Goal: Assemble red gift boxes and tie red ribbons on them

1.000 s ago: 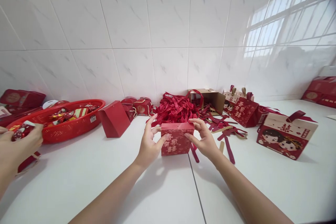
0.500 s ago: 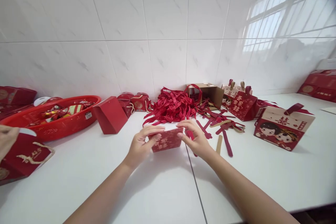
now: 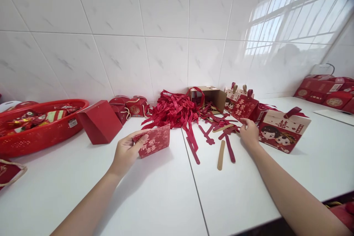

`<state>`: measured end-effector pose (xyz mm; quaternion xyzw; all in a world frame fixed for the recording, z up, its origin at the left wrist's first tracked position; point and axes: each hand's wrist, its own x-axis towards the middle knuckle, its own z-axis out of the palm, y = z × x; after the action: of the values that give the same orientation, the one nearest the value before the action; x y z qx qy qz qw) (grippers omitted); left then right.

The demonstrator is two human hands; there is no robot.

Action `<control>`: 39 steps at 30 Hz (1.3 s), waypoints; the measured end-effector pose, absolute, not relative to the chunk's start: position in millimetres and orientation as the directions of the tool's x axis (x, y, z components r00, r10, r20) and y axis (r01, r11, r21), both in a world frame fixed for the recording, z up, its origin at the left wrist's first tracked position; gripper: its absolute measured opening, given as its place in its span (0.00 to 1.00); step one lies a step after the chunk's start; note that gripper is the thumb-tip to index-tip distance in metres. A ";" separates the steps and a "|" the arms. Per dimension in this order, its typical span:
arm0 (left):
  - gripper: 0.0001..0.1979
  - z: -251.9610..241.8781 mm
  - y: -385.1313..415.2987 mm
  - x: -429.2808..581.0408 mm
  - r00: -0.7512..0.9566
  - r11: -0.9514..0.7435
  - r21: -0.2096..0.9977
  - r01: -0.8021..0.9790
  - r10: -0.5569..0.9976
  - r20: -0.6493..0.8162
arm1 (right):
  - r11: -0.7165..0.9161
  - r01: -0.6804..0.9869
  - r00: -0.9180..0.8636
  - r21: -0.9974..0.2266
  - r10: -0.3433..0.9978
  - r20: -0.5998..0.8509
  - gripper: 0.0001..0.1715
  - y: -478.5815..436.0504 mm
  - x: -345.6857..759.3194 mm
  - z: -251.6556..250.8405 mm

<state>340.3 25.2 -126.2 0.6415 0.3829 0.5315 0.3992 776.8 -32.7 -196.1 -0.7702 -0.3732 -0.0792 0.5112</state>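
Note:
My left hand (image 3: pixel 127 155) grips a red gift box (image 3: pixel 155 143) with pale printed characters by its left end, thumb on the front and fingers behind. It is tilted above the white table, one broad face toward me; its depth is hidden. My right hand (image 3: pixel 249 133) reaches to the right edge of a loose pile of dark red and gold handle strips (image 3: pixel 221 123). Its fingers are curled, and whatever lies between them is hidden. Just right of that hand stands a gift box with two cartoon figures (image 3: pixel 280 134) and a dark red handle.
Red ribbons (image 3: pixel 177 108) are heaped beside an open cardboard box (image 3: pixel 221 99) against the tiled wall. At left stand a plain red box (image 3: pixel 101 121) and a red plastic basket (image 3: pixel 55 132) of wrapped sweets. More red boxes (image 3: pixel 322 90) are stacked far right.
My right hand has let go of the gift box and moved right to the strips. My left hand keeps the box alone, shifted left. The view has turned right; the other person's hand is out of sight.

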 end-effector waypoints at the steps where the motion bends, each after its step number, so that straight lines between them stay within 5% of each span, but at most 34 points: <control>1: 0.21 -125.9 25.4 339.8 0.142 -0.388 0.918 0.077 0.916 0.375 | -0.220 0.646 0.723 -0.731 0.482 0.495 0.24 -35.6 784.5 -197.5; 20: 0.18 -123.4 14.4 346.2 0.181 -0.459 0.864 0.207 0.886 0.427 | -0.366 0.733 0.643 -0.574 0.649 0.407 0.20 -12.1 774.0 -209.8; 28: 0.18 -124.5 12.8 346.3 0.212 -0.508 0.827 0.240 0.859 0.466 | -0.456 0.744 0.637 -0.489 0.705 0.311 0.30 -9.1 773.1 -208.3; 39: 0.14 -123.2 9.5 347.9 0.211 -0.527 0.818 0.233 0.848 0.486 | -0.429 0.744 0.632 -0.512 0.702 0.330 0.18 -11.9 767.7 -206.8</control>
<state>347.9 9.5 -123.2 0.7154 0.3778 0.5015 0.3066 767.7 -11.9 -206.8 -0.8447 -0.4279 -0.0333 0.3198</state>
